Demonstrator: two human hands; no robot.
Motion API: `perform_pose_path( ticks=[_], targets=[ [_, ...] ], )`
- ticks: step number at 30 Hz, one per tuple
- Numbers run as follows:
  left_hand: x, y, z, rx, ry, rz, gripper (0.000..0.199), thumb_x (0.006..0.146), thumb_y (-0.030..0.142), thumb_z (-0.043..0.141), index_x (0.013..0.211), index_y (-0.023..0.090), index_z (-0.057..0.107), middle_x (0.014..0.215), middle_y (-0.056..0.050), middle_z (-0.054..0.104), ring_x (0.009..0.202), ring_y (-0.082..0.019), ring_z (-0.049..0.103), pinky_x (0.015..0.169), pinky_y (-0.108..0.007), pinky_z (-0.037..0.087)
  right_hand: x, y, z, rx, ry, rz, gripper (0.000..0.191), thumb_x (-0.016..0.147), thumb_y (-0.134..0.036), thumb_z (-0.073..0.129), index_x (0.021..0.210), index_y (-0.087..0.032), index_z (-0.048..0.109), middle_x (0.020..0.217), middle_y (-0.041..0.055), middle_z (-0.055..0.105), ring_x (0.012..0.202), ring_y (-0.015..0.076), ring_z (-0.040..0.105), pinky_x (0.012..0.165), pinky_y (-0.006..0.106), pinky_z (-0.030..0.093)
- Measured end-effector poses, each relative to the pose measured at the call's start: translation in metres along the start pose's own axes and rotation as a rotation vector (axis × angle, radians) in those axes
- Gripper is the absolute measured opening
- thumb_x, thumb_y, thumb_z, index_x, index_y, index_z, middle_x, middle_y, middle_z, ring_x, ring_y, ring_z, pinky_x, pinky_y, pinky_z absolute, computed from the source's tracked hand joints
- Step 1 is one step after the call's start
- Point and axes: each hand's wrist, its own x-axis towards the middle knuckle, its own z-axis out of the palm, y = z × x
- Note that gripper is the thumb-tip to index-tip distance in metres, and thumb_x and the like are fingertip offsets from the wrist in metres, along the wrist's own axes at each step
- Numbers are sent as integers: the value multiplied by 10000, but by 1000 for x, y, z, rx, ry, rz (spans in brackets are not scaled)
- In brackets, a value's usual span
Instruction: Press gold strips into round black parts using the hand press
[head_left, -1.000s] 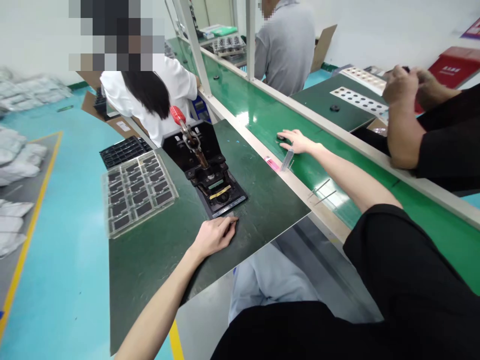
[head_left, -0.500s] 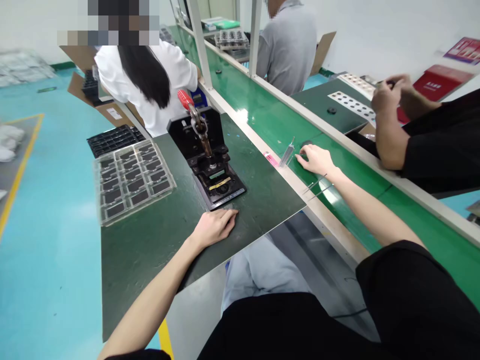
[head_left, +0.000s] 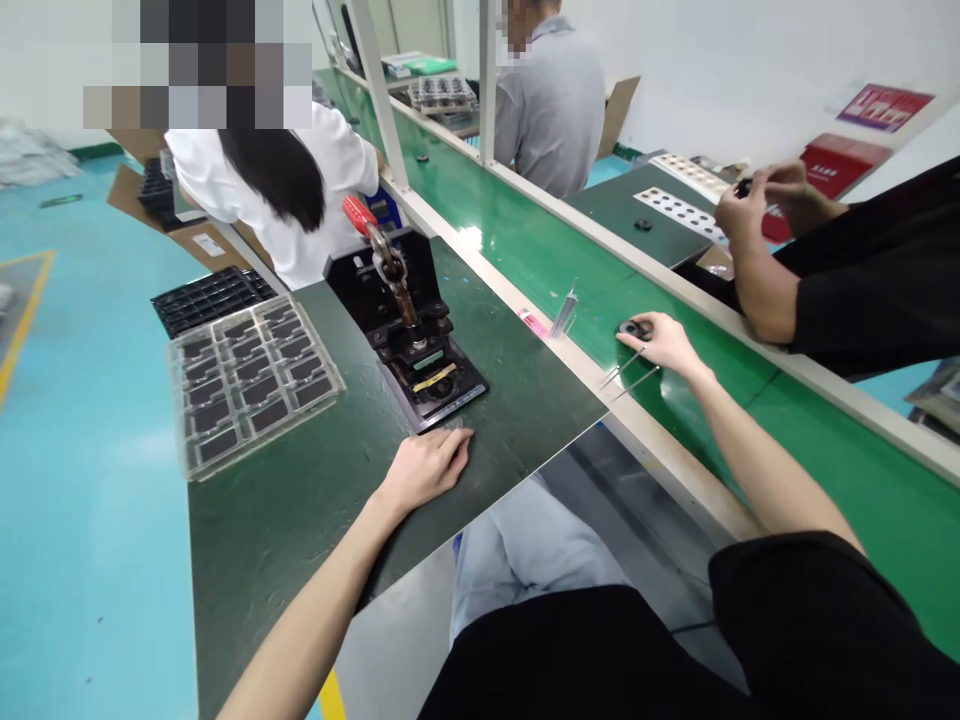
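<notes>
From here I read the dark green bench mat (head_left: 300,540) at lower left as matt, faintly scuffed rubber, while the green belt (head_left: 540,235) at upper right shines glossy. At centre, the press has a black metal base (head_left: 431,375) and a smooth red plastic handle (head_left: 357,213). Left of it, the clear plastic tray (head_left: 255,385) looks glossy. At right, the tweezers (head_left: 622,369) are bright steel, and the ring (head_left: 634,328) looks matt black.

Black short-sleeved top (head_left: 810,620), pale blue trousers (head_left: 525,560), bare forearms (head_left: 765,470)
</notes>
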Motion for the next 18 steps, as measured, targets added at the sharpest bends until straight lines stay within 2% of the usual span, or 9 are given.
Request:
perform_pose_path(
  ticks=[2, 4, 7, 9, 11, 13, 15, 18],
  targets=[
    [0, 2, -1, -15, 8, -6, 258, 1056, 245, 448, 1140, 199, 688, 817, -46, 771, 699, -161, 733, 606, -236, 533, -33, 1, -18, 49, 81, 2, 417, 775, -478, 760, 1068, -189, 695, 988, 148, 750, 830, 306, 698, 804, 482, 609],
    [1, 5, -3, -46, 23, -9, 252, 1058, 248, 451, 1127, 196, 687, 797, -34, 763, 656, -147, 711, 591, -232, 517, -71, -8, -39, 33, 221, -41, 412, 796, -456, 746, 1117, -203, 693, 1041, 146, 759, 830, 298, 706, 800, 472, 608],
    [2, 14, -6, -157, 34, -41, 231, 1057, 253, 469, 1117, 195, 685, 716, 3, 719, 561, -117, 652, 558, -221, 483, -132, -46, -63, 32, 361, -120, 306, 910, -400, 651, 1161, -234, 708, 1051, 125, 764, 787, 273, 713, 775, 465, 613],
    [3, 20, -8, -249, 22, -77, 219, 1053, 261, 483, 1122, 200, 682, 666, 27, 677, 522, -103, 615, 544, -215, 466, -171, -82, -63, 70, 415, -212, 206, 966, -316, 619, 1125, -274, 743, 972, 93, 773, 786, 269, 717, 758, 460, 616],
    [5, 24, -9, -323, 6, -100, 206, 1046, 261, 491, 1117, 210, 677, 660, 37, 658, 521, -97, 602, 552, -212, 471, -201, -119, -45, 171, 416, -294, 275, 968, -217, 626, 1190, -325, 749, 1029, 75, 787, 892, 283, 746, 811, 474, 630],
    [6, 25, -9, -362, 8, -116, 188, 1034, 265, 508, 1120, 216, 668, 705, 27, 670, 574, -105, 626, 590, -219, 502, -219, -151, -14, 294, 325, -389, 434, 962, -135, 616, 1302, -383, 720, 1035, 40, 796, 907, 271, 757, 823, 464, 645],
    [7, 23, -10, -365, 24, -138, 203, 1008, 294, 561, 1177, 216, 641, 840, -12, 716, 714, -138, 684, 660, -248, 552, -225, -178, 22, 351, 216, -507, 544, 968, -94, 567, 1394, -414, 679, 1057, 25, 804, 939, 266, 761, 843, 457, 655],
    [7, 18, -11, -349, 47, -170, 399, 945, 333, 647, 1312, 207, 553, 1142, -103, 728, 970, -213, 715, 775, -327, 613, -221, -207, 60, 330, 48, -582, 587, 991, -101, 509, 1483, -403, 619, 1184, 40, 790, 1100, 285, 740, 938, 489, 654]
  ],
)
